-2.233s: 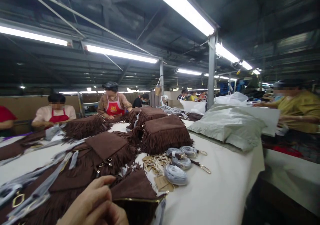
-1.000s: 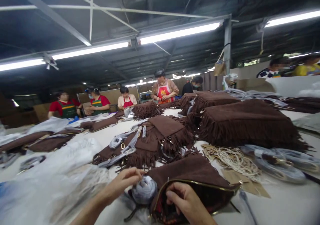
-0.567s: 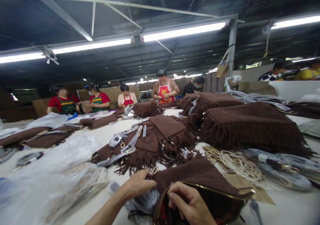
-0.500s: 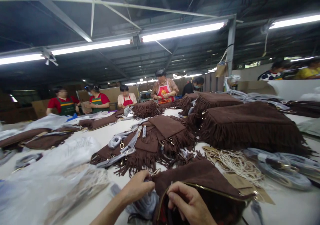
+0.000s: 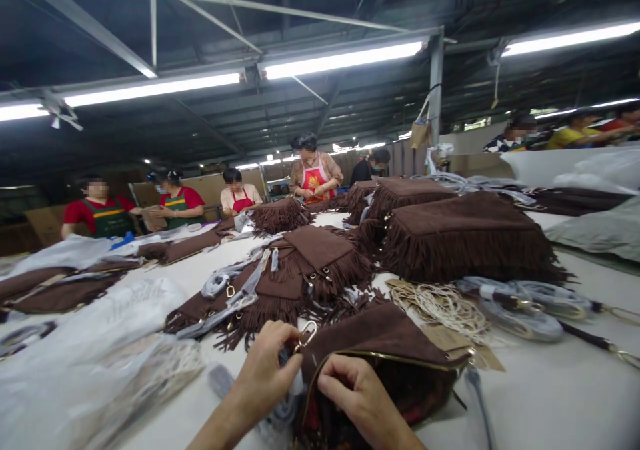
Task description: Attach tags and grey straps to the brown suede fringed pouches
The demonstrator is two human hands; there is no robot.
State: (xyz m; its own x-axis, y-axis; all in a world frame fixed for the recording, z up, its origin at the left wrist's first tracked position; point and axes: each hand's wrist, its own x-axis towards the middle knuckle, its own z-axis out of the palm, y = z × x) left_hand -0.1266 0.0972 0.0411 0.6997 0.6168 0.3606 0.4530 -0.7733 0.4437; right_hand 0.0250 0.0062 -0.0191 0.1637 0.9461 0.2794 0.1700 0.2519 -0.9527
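Clip [image 5: 307, 336] has tipped up by my left hand [image 5: 267, 363], grip unclear; my right hand [image 5: 353, 391] pinches the open bag [image 5: 370, 333].

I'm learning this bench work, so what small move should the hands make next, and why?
Probably the left hand should ease the gold clasp toward the corner of the open brown bag: the clasp is right by that hand, beside the bag, while the right hand is at the bag's zipper edge.
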